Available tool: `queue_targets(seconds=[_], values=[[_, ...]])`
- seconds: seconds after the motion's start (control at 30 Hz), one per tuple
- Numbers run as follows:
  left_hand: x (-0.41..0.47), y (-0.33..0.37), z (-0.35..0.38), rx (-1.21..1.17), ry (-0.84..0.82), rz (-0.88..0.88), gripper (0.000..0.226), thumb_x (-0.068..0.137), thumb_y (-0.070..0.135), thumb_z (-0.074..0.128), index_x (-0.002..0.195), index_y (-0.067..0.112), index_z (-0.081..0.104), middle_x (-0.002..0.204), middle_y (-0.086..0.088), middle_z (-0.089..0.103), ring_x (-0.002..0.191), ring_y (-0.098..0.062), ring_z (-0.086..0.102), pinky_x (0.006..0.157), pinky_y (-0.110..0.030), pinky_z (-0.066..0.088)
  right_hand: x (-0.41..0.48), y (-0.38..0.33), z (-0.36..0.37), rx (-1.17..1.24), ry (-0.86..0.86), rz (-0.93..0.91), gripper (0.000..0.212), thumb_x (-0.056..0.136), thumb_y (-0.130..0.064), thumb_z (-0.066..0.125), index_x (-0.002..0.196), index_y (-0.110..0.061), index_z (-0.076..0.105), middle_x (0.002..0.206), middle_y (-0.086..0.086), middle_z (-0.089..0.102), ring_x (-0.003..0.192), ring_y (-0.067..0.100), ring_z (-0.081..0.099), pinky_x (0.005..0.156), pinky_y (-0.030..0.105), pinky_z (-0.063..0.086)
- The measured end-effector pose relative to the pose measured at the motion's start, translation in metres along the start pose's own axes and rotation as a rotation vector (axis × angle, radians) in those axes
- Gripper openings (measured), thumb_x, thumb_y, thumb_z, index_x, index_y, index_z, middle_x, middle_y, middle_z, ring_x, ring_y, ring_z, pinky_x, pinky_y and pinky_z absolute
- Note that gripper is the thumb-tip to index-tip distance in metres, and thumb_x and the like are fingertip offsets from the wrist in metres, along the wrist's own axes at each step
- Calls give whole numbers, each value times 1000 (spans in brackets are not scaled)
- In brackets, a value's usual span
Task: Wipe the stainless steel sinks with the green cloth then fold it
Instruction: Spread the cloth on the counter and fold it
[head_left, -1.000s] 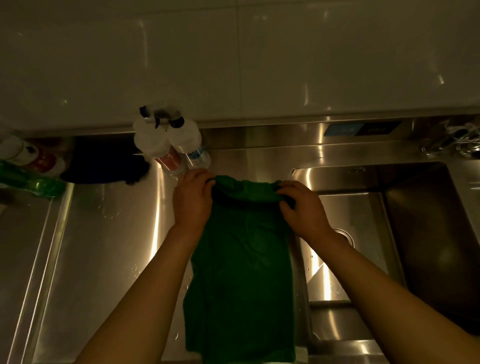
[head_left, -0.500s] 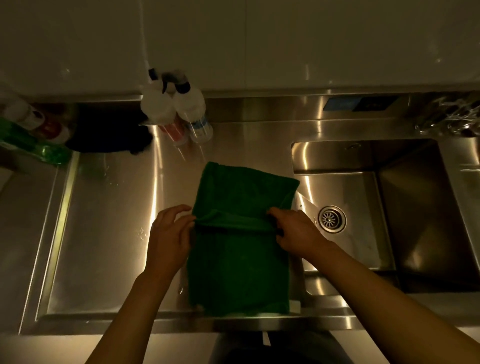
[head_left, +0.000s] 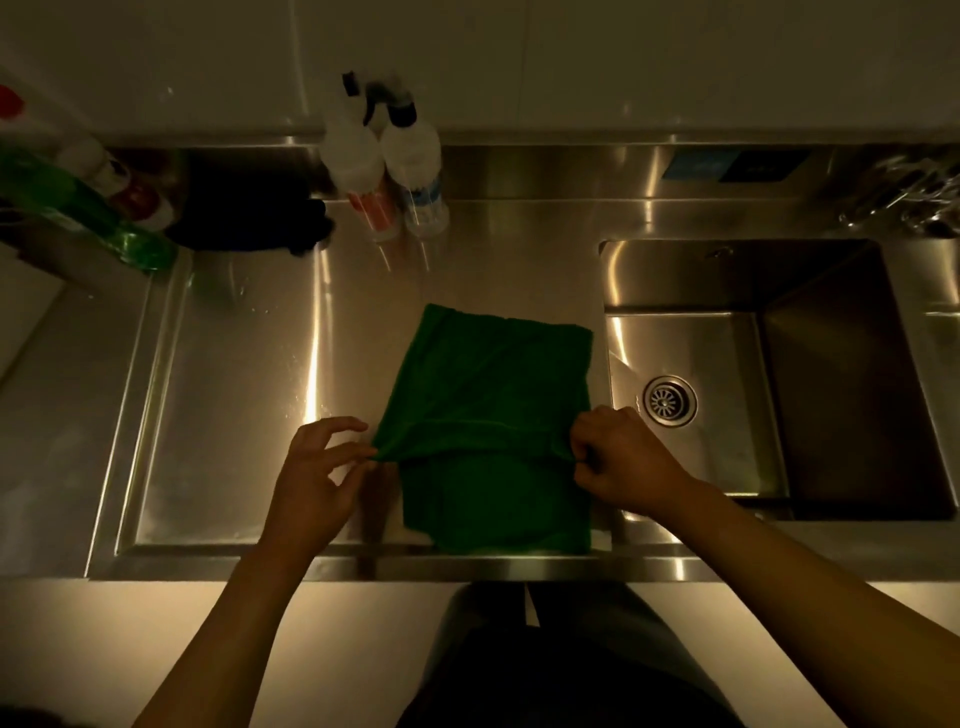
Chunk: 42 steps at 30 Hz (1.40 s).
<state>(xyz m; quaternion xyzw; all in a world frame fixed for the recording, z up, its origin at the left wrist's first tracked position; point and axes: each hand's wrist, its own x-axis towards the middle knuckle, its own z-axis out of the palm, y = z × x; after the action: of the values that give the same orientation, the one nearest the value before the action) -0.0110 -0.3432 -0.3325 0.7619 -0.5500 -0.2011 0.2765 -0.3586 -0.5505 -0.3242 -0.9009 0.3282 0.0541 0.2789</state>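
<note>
- Cloth (head_left: 493, 395) lies flat on the steel surface (head_left: 234, 415), just left of the sink (head_left: 727, 467), which gives firm support for folding.
- Left hand (head_left: 317, 483) pinches the doubled edge's left corner, right hand (head_left: 623, 462) its right corner, probably to pull the fold taut and even.

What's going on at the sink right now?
A person is folding the green cloth on the steel drainboard left of the sink basin. The left hand and right hand each pinch one end of the doubled-over edge, held across the cloth's middle. The near half is not yet covered.
</note>
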Motion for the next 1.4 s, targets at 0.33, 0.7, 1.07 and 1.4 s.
queue_targets(seconds=[0.33,0.7,1.07,1.4], values=[[-43,-8,6,39,-250,-121,33,73,47,72,98,27,82,126,4,66,122,-25,53,100,-44,45,-60,-6,51,-217,-218,108,19,87,-35,60,102,-26,67,112,-5,55,109,17,48,92,36,37],[-34,3,38,22,-99,-233,27,81,19,85,84,29,61,121,7,61,107,-8,47,87,-14,35,-43,-43,62,29,-93,301,48,94,-31,68,139,-21,53,127,3,61,112,24,62,95,37,50],[-29,20,47,261,-205,19,64,83,24,84,141,20,58,142,-8,57,128,-31,53,106,-48,49,-57,-51,77,-9,-76,163,43,82,-10,66,121,-25,56,117,-3,62,106,20,57,91,33,40],[-41,21,60,379,-401,221,23,79,18,84,100,21,76,102,-1,68,99,-27,63,88,-42,51,-64,-40,83,-239,-130,98,30,84,-35,58,111,-24,65,110,-1,58,110,22,53,95,41,37]])
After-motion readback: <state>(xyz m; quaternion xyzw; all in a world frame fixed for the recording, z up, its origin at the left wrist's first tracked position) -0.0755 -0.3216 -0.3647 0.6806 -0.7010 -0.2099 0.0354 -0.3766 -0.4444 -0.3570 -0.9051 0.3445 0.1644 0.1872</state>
